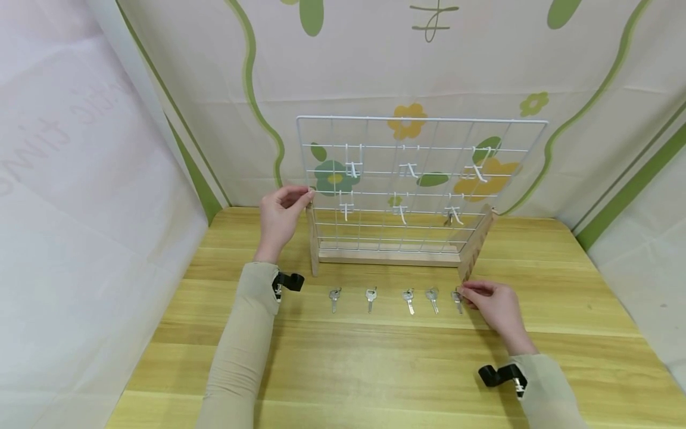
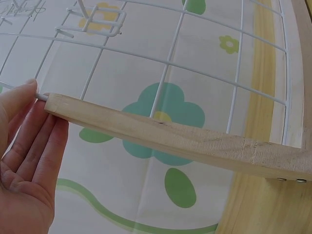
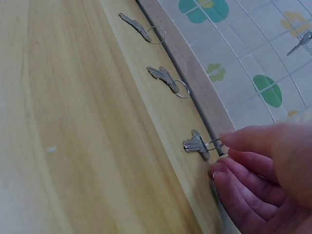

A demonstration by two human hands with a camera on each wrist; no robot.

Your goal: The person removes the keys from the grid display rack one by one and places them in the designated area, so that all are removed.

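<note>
A white wire grid rack stands on a wooden base with wooden side posts. My left hand pinches the rack at the top of the left post, thumb on the wire, fingers against the wood. My right hand pinches the ring of the rightmost key between thumb and fingertips; the key's blade points away from the hand. Left of it, several silver keys with rings lie in a row, among them a neighbouring key and the leftmost key.
White hooks sit in two rows on the grid, such as the upper middle hook. Another key hangs at the lower right hook. Everything stands on a wooden table, with a flower-printed cloth behind it.
</note>
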